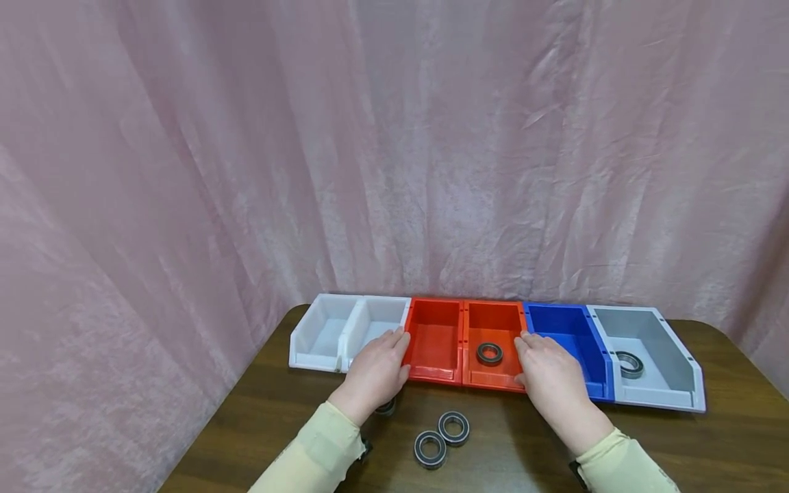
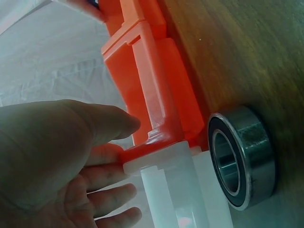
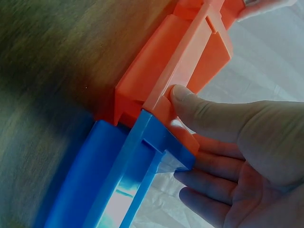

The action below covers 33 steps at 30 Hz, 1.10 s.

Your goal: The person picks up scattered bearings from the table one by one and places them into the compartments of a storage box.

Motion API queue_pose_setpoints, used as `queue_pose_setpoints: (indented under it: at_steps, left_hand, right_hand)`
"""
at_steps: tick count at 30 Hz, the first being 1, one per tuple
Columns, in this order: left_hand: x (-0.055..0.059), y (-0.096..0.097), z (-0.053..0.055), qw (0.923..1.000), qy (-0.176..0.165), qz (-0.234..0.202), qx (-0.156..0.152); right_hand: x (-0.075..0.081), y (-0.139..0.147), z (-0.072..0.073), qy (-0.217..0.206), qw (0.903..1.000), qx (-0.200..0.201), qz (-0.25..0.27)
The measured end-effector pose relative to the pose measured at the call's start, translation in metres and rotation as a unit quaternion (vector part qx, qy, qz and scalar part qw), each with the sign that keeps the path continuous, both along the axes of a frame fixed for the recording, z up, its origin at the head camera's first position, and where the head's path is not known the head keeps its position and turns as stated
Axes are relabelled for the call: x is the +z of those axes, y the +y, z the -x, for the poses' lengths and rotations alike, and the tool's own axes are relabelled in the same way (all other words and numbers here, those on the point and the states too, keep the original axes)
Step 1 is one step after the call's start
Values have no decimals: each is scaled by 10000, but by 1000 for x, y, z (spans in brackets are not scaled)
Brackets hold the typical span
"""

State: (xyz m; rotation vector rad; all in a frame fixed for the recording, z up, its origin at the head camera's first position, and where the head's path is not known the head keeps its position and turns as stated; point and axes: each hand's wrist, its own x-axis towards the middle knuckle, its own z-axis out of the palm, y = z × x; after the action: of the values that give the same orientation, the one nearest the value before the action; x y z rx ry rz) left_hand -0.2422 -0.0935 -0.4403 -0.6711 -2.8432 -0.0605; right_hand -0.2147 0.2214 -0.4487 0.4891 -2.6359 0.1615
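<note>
In the head view my left hand (image 1: 376, 366) lies at the seam between a white bin (image 1: 379, 311) and the left red bin (image 1: 434, 342). Its fingers are nearly straight along the side wall, and the thumb is by the red front. My right hand (image 1: 551, 373) is where the right red bin (image 1: 493, 315) meets the blue bin (image 1: 561, 322). In the right wrist view its thumb (image 3: 185, 97) presses the red front rim, with the fingers beyond the side wall. A ball bearing (image 1: 490, 362) lies inside the right red bin. Another bearing (image 2: 259, 156) sits on the table near my left hand.
Two more bearings, one nearer me (image 1: 430, 465) and one behind it (image 1: 465, 428), lie on the wooden table (image 1: 493, 452). Another white bin (image 1: 314, 359) ends the row at left. At right, a grey bin (image 1: 666, 363) contains a bearing (image 1: 635, 373). Pink curtain (image 1: 431, 171) hangs behind.
</note>
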Motion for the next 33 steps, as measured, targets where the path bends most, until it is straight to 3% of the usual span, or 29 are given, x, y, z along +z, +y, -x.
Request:
queue_pose_setpoints:
  at_steps: [11,14,21,33]
  left_hand:
    - [-6,-5,-7,10000,-2,32,36]
    - [-3,-4,-13,9998,151,-3,-160]
    - [5,2,-35,9957,484,-42,-784]
    - [3,14,-75,9912,671,127,-1139]
  right_hand:
    - [-6,0,-1,151,9998,94,-47]
    - [-4,1,-1,126,9999,64,-70]
    - [-3,3,-3,62,9999,25,-128]
    - [-4,4,-2,88,9999,93,-63]
